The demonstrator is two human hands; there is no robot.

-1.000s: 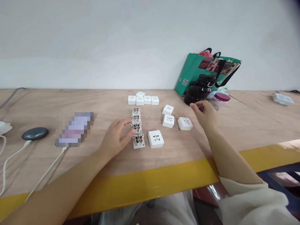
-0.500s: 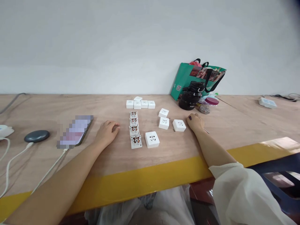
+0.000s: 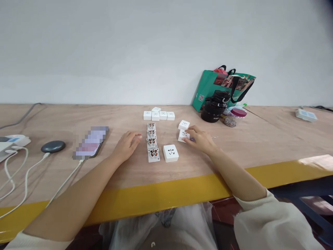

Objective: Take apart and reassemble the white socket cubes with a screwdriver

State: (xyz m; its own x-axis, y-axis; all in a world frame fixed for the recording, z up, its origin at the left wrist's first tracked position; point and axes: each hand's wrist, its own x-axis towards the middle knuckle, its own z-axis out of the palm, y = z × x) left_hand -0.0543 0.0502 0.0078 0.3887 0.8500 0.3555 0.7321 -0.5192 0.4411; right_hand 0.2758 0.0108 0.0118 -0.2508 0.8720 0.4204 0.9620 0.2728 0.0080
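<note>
My left hand (image 3: 127, 145) rests on the table with its fingers loosely stretched and nothing in them, left of a column of several open socket inserts (image 3: 153, 155) with copper contacts. My right hand (image 3: 201, 139) reaches over a white power socket (image 3: 182, 135), thumb and forefinger at its right part; whether they grip it I cannot tell. A thin metal shaft (image 3: 214, 137) juts from under that hand and a purple handle shows beneath the fingers, like a screwdriver in the palm. Another white socket (image 3: 184, 124) lies just behind, and a larger-looking one (image 3: 171, 153) nearer me.
Several white sockets (image 3: 163, 115) stand grouped at the back. On the left lie a phone (image 3: 91, 142), a dark round device (image 3: 53, 146) and white cables. A black flask (image 3: 213, 107), green bag (image 3: 203, 88) and red-lidded jar (image 3: 238, 116) stand at the back right.
My right hand has moved left from the bare table to the sockets and now covers where one socket lay. The view has shifted slightly; my left hand still rests on the table.
</note>
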